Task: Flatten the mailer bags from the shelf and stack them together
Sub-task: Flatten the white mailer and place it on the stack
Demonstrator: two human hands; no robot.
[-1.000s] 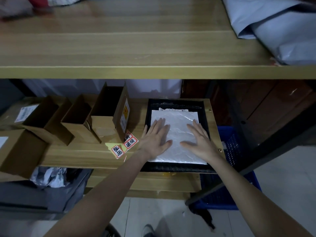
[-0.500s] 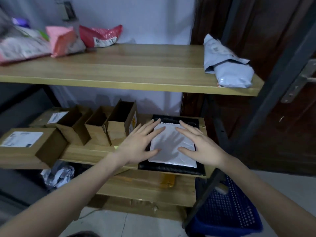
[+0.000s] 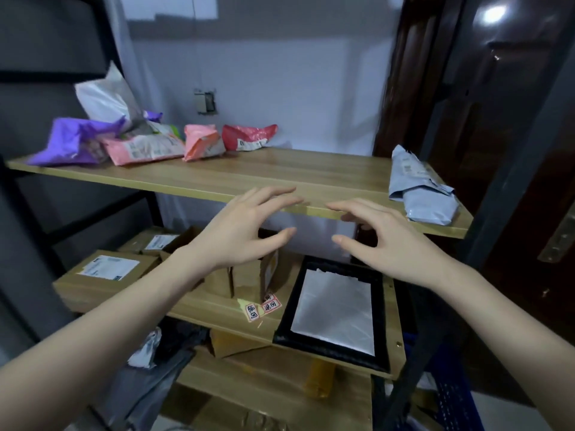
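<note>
My left hand (image 3: 239, 231) and right hand (image 3: 385, 241) hover empty, fingers loosely spread, because the white mailer (image 3: 334, 312) at five o'clock lies flat, the grey mailer (image 3: 420, 191) at two o'clock unflattened.

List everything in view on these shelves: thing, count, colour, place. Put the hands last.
white mailer bag: 1, white, flat on the black mailer bag, middle shelf right
black mailer bag: 1, black, flat under the white one
grey mailer bags: a crumpled heap, count unclear, pale grey, top shelf right end
colourful mailer bags: about five, purple, white, pink, red, top shelf left
cardboard boxes: several, brown, middle shelf left
stickers: 2, pink-red, middle shelf beside the black bag
blue crate: 1, blue, floor lower right
left hand: open, raised before the top shelf
right hand: open, raised beside it
</note>
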